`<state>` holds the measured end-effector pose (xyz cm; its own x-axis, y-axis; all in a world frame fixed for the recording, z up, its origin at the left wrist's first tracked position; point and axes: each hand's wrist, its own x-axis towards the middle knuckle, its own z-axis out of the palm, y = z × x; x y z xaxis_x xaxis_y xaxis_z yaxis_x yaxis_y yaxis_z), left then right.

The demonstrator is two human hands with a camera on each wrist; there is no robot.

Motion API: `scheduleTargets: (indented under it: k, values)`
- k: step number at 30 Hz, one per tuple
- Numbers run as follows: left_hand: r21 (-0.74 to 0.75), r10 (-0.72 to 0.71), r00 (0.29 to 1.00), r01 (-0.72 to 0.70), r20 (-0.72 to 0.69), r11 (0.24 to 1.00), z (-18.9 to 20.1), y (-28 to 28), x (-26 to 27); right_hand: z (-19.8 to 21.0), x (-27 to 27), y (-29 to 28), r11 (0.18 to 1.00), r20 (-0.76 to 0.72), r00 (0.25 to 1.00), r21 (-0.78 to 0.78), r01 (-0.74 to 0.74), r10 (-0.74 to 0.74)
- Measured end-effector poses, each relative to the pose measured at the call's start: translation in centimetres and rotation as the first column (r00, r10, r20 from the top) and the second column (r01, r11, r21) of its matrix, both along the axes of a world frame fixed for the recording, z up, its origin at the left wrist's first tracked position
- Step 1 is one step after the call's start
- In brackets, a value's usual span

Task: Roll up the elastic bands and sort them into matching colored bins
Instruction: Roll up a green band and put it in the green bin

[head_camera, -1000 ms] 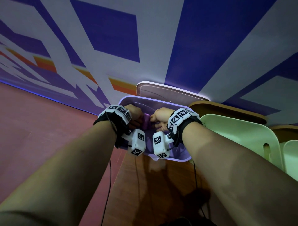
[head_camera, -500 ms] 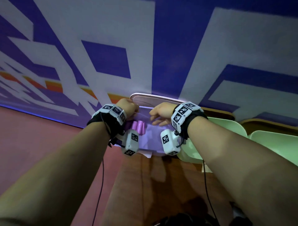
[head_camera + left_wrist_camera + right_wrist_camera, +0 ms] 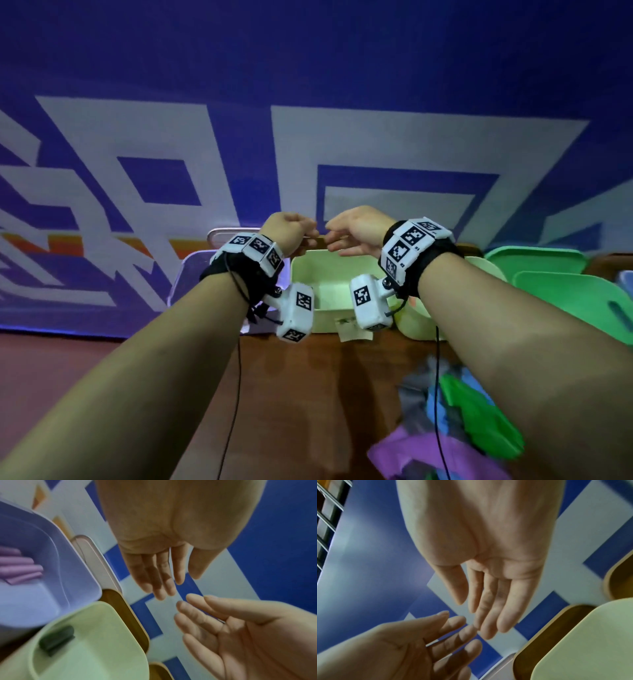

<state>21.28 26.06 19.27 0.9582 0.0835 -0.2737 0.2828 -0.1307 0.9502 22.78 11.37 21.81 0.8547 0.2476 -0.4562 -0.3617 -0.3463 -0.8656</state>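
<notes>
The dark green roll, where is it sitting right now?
In the left wrist view, the dark green roll lies alone inside the pale green bin, at lower left, next to the purple bin holding purple rolls.

Standing in a row along the wall [image 3: 308, 68] at the table's [image 3: 308, 394] far edge: bins [image 3: 308, 274]. Lying in the leftmost bin [image 3: 51, 547]: rolled bands [image 3: 18, 566]. Lying before the bins, at right: loose bands [image 3: 462, 428].

Rolled purple bands [image 3: 18, 566] lie in the lilac bin [image 3: 82, 574]; one dark, seemingly green roll [image 3: 56, 639] sits in the pale-green bin [image 3: 109, 615].
</notes>
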Motion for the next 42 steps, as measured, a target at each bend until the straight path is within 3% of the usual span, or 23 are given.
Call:
scheduleTargets:
  k: [6, 13, 21, 25, 27, 31, 36, 39, 42]
  values:
    - [0.012, -0.143, 0.989, 0.142, 0.039, 0.990, -1.2, -10.3, -2.2, -0.3, -3.8, -10.8, 0.988, 0.080, 0.988, -0.074, 0.135, -0.129]
    - [-0.061, -0.210, 0.974, 0.216, 0.090, 0.974, -8.5, -19.7, -5.2, -7.4, -8.3, -19.3, 0.983, 0.105, 0.985, -0.106, 0.150, -0.139]
    - [0.011, -0.171, 0.974, 0.171, 0.150, 0.985, -19.0, -21.9, -10.7, -18.4, -12.7, -23.8, 0.989, 0.240, 0.967, -0.101, 0.111, -0.084]
    - [0.000, -0.134, 0.955, 0.139, 0.265, 0.990, -23.0, -21.5, -16.1, -22.5, -17.6, -24.7, 0.995, 0.354, 0.935, -0.079, 0.059, -0.028]
    - [-0.018, -0.096, 0.963, 0.104, 0.251, 0.994, -24.6, -21.8, -19.3, -24.4, -21.1, -25.0, 0.997, 0.337, 0.941, -0.050, 0.058, -0.038]
    - [0.026, -0.084, 0.973, 0.080, 0.214, 0.996, -24.9, -21.8, -24.0, -25.5, -25.6, -26.1, 0.984, 0.345, 0.937, -0.147, 0.105, -0.049]
    - [0.124, -0.123, 0.969, 0.098, 0.213, 0.987, -23.3, -22.0, -26.7, -25.0, -27.6, -27.7, 0.954, 0.361, 0.923, -0.203, 0.220, -0.136]
    - [0.164, -0.160, 0.958, 0.123, 0.237, 0.979, -22.8, -23.0, -27.4, -25.4, -27.6, -27.7, 0.937, 0.366, 0.927, -0.290, 0.196, -0.080]
    - [0.106, -0.192, 0.947, 0.170, 0.259, 0.980, -22.6, -24.3, -27.2, -26.7, -26.6, -27.3, 0.908, 0.386, 0.921, -0.366, 0.203, -0.050]
